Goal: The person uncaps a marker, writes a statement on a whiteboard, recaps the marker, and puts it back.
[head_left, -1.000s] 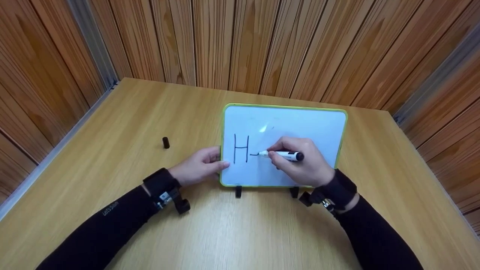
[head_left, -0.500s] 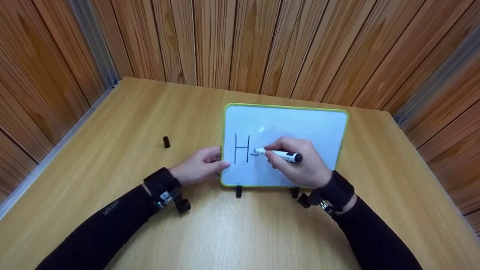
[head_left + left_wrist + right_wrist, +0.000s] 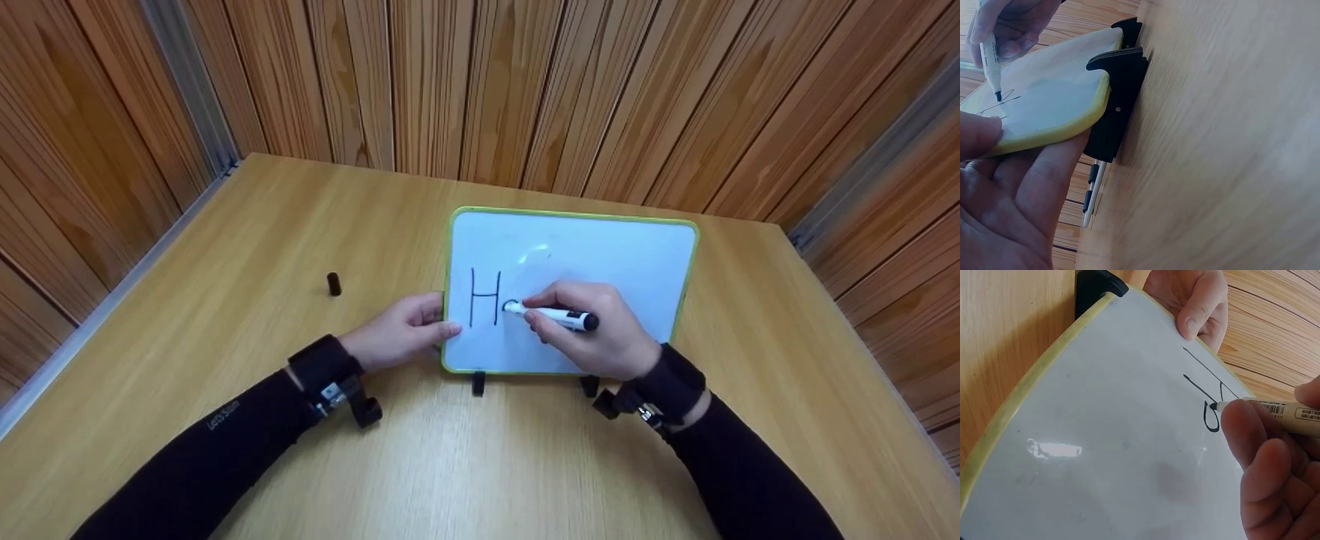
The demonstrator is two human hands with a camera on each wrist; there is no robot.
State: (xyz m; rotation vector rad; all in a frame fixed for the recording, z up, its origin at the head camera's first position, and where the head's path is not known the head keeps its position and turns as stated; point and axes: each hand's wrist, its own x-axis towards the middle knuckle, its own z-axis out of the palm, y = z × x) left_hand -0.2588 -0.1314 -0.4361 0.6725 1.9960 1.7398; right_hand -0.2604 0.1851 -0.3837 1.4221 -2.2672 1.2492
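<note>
A whiteboard (image 3: 615, 247) with a yellow-green rim leans on a black stand (image 3: 1120, 101). My left hand (image 3: 397, 330) grips its left edge, thumb on the front and fingers behind. Between thumb and fingers, my right hand (image 3: 600, 334) pinches a white marker (image 3: 562, 318) with a black end. A black capital H (image 3: 484, 295) stands at the board's left side. Just right of it, the marker's tip (image 3: 1213, 406) is at a small curved stroke (image 3: 1211, 422), a loop in the right wrist view. From the head, that stroke is partly hidden by the marker.
A black marker cap (image 3: 334, 283) stands on the wooden table (image 3: 420, 465), left of the board. Both stand feet (image 3: 478, 383) jut out under the board's lower edge. Wood-panelled walls (image 3: 495, 90) close off the back and sides.
The right hand has shifted slightly left and down with the marker. The short stroke beside the H has curved upward and round into a loop. My left hand keeps its grip.
</note>
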